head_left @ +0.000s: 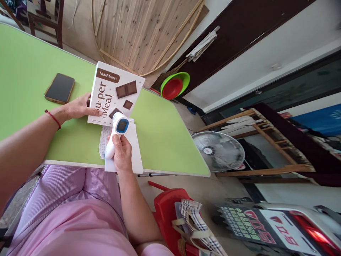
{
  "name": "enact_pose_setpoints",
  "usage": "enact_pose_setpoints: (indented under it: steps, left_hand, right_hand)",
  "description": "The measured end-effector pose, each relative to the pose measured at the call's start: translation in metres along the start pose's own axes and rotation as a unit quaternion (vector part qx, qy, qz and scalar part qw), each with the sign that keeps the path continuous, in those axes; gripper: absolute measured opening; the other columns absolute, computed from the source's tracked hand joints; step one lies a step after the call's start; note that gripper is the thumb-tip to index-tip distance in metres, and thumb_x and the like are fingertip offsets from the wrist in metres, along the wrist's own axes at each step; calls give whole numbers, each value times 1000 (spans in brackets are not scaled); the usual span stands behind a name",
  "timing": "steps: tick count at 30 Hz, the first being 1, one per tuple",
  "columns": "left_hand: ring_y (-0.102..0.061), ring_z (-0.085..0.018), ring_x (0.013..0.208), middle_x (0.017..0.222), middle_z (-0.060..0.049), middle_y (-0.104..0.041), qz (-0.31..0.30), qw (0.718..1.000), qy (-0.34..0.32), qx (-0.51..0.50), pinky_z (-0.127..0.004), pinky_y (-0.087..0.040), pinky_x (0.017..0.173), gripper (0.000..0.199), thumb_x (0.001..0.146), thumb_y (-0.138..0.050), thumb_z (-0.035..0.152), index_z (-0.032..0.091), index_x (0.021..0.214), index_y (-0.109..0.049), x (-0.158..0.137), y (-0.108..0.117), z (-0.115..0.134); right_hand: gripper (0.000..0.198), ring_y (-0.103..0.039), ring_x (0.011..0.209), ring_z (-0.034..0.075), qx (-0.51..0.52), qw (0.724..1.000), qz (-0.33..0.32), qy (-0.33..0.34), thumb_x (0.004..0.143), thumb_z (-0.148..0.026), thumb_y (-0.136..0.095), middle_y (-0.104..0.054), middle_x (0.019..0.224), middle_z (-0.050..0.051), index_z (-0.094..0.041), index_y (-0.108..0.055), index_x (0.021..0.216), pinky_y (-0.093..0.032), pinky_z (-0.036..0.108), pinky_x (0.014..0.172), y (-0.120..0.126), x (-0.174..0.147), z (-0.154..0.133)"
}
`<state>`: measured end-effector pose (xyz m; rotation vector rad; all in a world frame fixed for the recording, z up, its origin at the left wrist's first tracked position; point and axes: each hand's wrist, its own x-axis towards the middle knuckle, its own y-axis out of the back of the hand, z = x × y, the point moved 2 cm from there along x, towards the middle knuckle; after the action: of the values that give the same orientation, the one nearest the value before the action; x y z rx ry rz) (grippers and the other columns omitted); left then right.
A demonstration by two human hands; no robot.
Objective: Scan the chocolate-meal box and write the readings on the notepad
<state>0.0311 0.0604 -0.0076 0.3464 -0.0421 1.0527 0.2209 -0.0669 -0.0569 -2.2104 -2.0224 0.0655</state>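
My left hand [80,106] is closed on the lower left edge of a white box [109,89] with brown "NutriMotion" lettering and pictures of chocolate squares. Its thumb lies on the front face; the other fingers pass behind the box. In my right hand [122,153] is a white infrared thermometer [116,133], gripped by its handle, its dark blue-framed screen turned up towards me. The thermometer's head overlaps the bottom edge of the box in view; I cannot tell whether they touch. White sheets of paper [136,153], one printed with small text, lie beneath my right hand at the table edge.
A black phone [60,87] in a brown case lies on the green table [162,135]. Beyond the table's right end stand a fan [217,151] and green and red basins [173,87]. A red chair [170,202] with a checked bag [195,220] is near my right elbow.
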Motion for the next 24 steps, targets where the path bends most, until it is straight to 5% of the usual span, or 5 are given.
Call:
enact_pose_setpoints:
  steps: [13,19,24]
  left_hand:
    - [-66,-33,112,121,-14,-70,-27,998,-34,-37,-40,-54,95,68,65,-88,41,16,122,-59,0,-5,8]
    - [-62,-35,117,116,-14,-71,31,998,-10,50,-44,-50,101,80,58,-93,46,15,123,-59,2,6,1]
    - [-66,-33,109,113,-12,-73,20,997,-9,72,-43,-53,96,77,60,-90,51,15,122,-62,2,6,0]
  right_hand:
    - [46,-48,68,13,-7,1000,8,-8,75,-65,-69,-55,74,0,-20,-62,84,-41,29,63,-1,1,0]
    - [44,-47,67,12,0,1000,-1,-6,75,-63,-70,-54,74,-1,-20,-62,81,-40,28,63,1,1,1]
    - [47,-47,65,12,-12,1000,9,-11,73,-65,-71,-54,71,-2,-20,-61,81,-40,28,61,-1,2,2]
